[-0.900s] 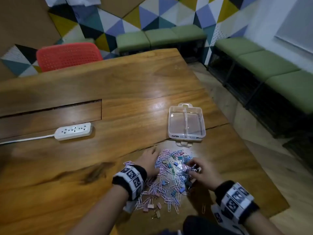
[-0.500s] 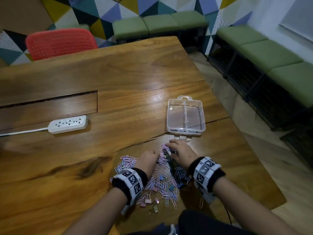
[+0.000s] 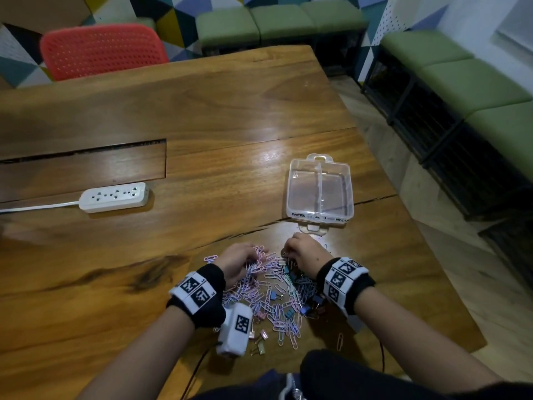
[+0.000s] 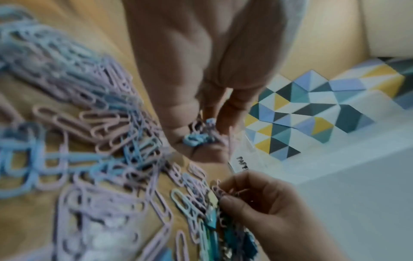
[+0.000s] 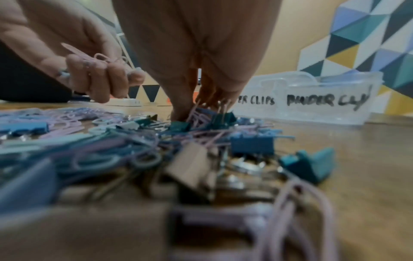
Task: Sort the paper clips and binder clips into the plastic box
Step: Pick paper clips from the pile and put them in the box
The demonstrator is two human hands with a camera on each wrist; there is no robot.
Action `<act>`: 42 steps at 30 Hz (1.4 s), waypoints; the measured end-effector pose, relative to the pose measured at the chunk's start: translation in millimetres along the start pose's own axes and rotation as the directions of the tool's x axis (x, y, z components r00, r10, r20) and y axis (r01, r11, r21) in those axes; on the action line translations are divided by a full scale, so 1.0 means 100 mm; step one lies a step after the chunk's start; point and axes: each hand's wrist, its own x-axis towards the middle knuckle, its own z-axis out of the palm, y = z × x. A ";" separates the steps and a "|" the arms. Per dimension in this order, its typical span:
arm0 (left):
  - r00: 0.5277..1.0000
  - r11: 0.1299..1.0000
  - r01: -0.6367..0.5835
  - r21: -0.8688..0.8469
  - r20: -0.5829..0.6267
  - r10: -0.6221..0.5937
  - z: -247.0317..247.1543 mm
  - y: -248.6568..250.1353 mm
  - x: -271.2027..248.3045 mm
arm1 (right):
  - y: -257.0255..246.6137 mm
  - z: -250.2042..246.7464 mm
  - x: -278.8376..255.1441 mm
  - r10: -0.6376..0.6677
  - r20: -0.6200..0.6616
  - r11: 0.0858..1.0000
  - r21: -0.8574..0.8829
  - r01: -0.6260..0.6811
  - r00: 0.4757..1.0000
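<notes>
A mixed pile of pastel paper clips (image 3: 268, 295) and small binder clips (image 3: 290, 313) lies on the wooden table (image 3: 230, 116) near its front edge. Beyond it stands the clear plastic box (image 3: 320, 192), with two compartments that show nothing inside. Its front wall (image 5: 312, 100) is hand-lettered for paper clips and binder clips. My left hand (image 4: 201, 137) at the pile's left pinches a small bunch of blue and pink paper clips (image 4: 196, 139). My right hand (image 5: 201, 107) at the pile's far edge pinches the wire handles of teal binder clips (image 5: 221, 118).
A white power strip (image 3: 114, 196) with its cord lies at the left of the table. A red chair (image 3: 101, 50) stands behind the table, green benches (image 3: 461, 79) along the walls. The table's right edge drops to the floor just past the box.
My right hand has moved from the pile's right side to its far edge by the box. The left hand stays on the pile's left. The view has tilted down.
</notes>
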 end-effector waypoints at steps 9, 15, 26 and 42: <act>0.989 0.875 -0.087 0.476 -0.062 0.132 0.14 -0.07 0.09 | 0.04 -0.18 -0.17 0.303 -0.066 0.672 0.722 -0.164 0.951; 0.959 0.283 -0.123 0.951 0.041 0.279 0.16 -0.09 0.14 | 0.13 -0.26 -0.38 0.313 0.192 0.105 0.966 -0.235 0.930; 0.908 -0.031 -0.163 0.986 0.162 0.385 0.21 -0.32 0.06 | 0.26 -0.10 -0.62 0.313 0.378 -0.095 0.925 -0.368 0.871; 0.981 0.689 -0.192 0.698 0.135 0.138 0.05 -0.20 -0.10 | -0.03 0.26 -0.64 0.239 0.099 0.970 -0.068 -0.233 0.966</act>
